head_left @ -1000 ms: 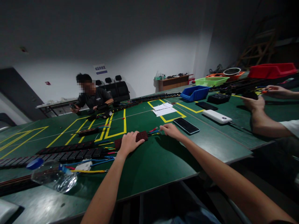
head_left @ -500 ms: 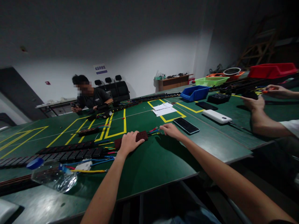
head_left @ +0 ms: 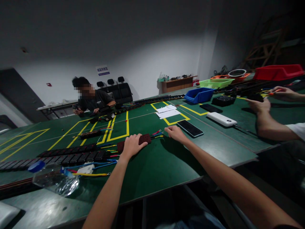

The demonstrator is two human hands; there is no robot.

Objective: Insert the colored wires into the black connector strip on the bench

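My left hand (head_left: 132, 145) is wrapped over a dark red-brown, rough-looking block (head_left: 145, 138) and presses it on the green table. Red, blue and yellow-green wires (head_left: 157, 135) with metal ring ends stick out of the block's right end. Just right of those ends is my right hand (head_left: 175, 132), its fingers curled together and a small gap between it and the wires. Nothing shows in those fingers. A dark-screened phone (head_left: 190, 128) lies close beyond this hand. More coloured wires (head_left: 110, 147) lie to the left of the block.
Rows of black modules (head_left: 78, 157) and a clear bottle (head_left: 56, 179) with a blue cap lie at left. White papers (head_left: 167, 111), a white power bank (head_left: 221, 119) and a blue bin (head_left: 199, 95) stand farther off. A co-worker's hands (head_left: 258, 103) work at right; another person (head_left: 95, 98) sits opposite.
My right hand has shifted slightly right, away from the wire ends. My left hand stays on the block.
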